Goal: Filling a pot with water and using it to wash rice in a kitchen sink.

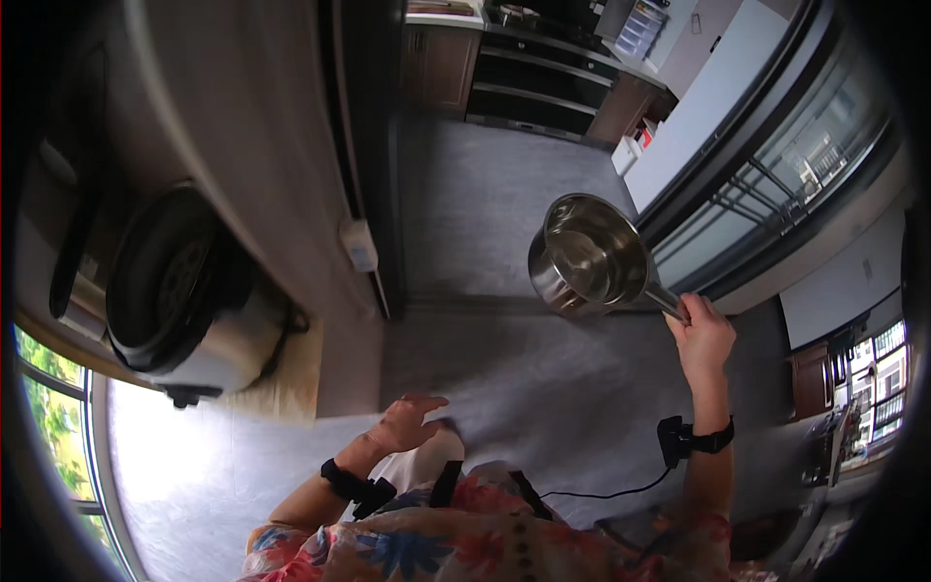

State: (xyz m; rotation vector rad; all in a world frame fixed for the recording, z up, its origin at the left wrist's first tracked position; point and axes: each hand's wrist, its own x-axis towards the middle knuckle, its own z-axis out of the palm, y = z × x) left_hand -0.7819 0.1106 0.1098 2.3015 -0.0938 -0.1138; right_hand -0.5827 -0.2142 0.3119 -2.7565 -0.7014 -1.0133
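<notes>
My right hand is closed around the handle of a stainless steel saucepan. The pan hangs out in front of me over the grey floor, its open top partly facing me. Some clear liquid may lie inside, but reflections on the metal keep me from telling. Low in front of my body, my left hand holds nothing, and its fingers are loosely apart. Both wrists carry black strapped devices, and a thin cable runs from the right one.
A rice cooker with a dark open pot stands at left on a wooden surface. Ahead, a doorway with a dark frame leads to kitchen cabinets and an oven front. A glass sliding door is at right.
</notes>
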